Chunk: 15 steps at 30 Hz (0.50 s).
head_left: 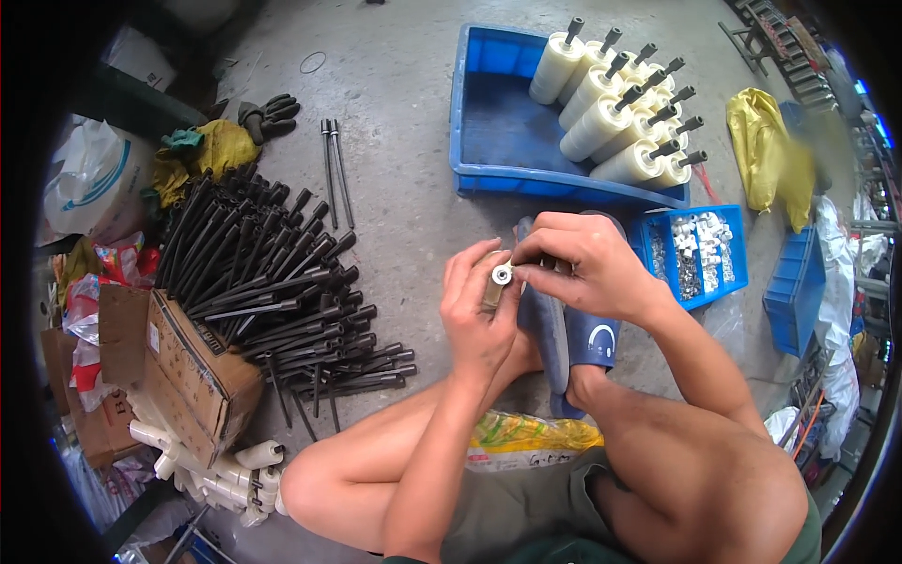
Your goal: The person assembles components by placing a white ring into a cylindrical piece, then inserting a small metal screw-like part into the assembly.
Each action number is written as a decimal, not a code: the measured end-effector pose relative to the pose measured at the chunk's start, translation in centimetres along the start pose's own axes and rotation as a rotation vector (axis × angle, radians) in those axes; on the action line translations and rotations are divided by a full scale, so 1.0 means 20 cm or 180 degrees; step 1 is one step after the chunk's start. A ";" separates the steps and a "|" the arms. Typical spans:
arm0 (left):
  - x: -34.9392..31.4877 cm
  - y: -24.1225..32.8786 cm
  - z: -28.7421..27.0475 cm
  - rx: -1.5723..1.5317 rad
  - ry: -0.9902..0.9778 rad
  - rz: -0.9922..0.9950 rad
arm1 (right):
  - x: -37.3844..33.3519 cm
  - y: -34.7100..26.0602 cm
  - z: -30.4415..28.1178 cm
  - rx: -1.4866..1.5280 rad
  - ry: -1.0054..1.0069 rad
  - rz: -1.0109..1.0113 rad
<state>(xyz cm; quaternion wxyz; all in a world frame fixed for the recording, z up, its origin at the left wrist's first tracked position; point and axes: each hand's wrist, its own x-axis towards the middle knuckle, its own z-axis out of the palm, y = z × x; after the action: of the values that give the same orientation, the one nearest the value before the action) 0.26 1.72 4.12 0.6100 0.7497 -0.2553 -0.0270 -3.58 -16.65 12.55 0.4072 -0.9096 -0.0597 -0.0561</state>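
Note:
Between my knees, my left hand (473,310) is wrapped round a cream plastic roller (492,293) with its end facing up. A white round end piece (502,274) with a dark-ringed hole shows at the top of it. My right hand (594,261) meets the roller's end from the right, thumb and forefinger pinched at its edge. Whatever small part lies between those fingertips is too small to make out. Past my hands, a blue tray (503,122) holds several cream rollers (556,70) standing with dark rods sticking out of their tops.
At right sits a divided blue parts box (716,288) with small white and metal pieces. Dark rods (272,249) are heaped at left, beside a cardboard box (197,385) and more cream rollers (209,479). Two rods (335,174) lie apart on the floor, near a glove (271,117).

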 end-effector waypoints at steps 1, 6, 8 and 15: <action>0.00 0.00 0.00 0.0007 0.0002 0.0026 | 0.00 0.03 0.02 -0.0012 0.0149 -0.0134; 0.01 -0.01 0.01 0.0068 -0.0044 0.0079 | -0.01 0.06 0.01 0.0250 0.0376 0.0225; 0.00 0.01 -0.03 -0.0129 0.0099 -0.0308 | 0.00 0.09 -0.01 0.0472 0.0474 0.0721; -0.02 0.00 -0.08 0.0223 0.0261 0.0063 | -0.13 0.36 0.07 0.0537 0.0626 0.1553</action>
<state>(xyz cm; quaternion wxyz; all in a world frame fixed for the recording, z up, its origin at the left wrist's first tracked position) 0.39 3.32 4.44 0.5935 0.7685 -0.2383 0.0187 -5.03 -20.65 5.93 0.4869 -0.8501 0.1966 -0.0392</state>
